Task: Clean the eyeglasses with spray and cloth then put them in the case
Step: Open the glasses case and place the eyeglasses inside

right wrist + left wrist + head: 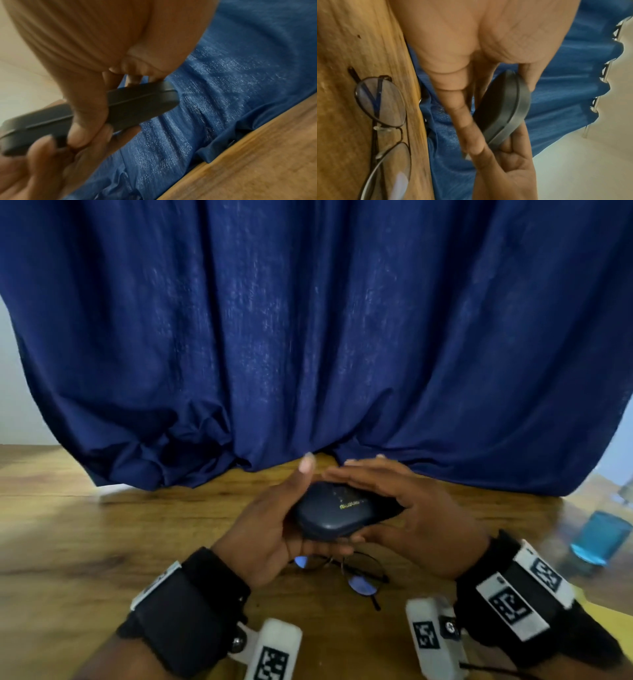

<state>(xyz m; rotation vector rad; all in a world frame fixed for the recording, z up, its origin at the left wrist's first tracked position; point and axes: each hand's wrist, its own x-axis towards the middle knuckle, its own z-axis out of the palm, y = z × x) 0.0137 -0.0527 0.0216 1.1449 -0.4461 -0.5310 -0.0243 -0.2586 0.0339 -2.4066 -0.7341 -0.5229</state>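
Note:
A dark grey glasses case (337,515), closed, is held above the wooden table (102,542) between both hands. My left hand (274,529) grips its left end, thumb raised at the top. My right hand (404,508) holds the right end, fingers over the lid and thumb under it. The case (503,111) shows its seam edge-on in the left wrist view, and the case (137,102) also runs across the right wrist view. Thin black round eyeglasses (356,573), folded, lie on the table below the hands; the eyeglasses (382,111) appear lens-up.
A clear bottle of blue liquid (601,537) stands at the table's right edge. A dark blue curtain (308,337) hangs behind and bunches on the table's far side. A yellow patch (603,607) shows by my right wrist.

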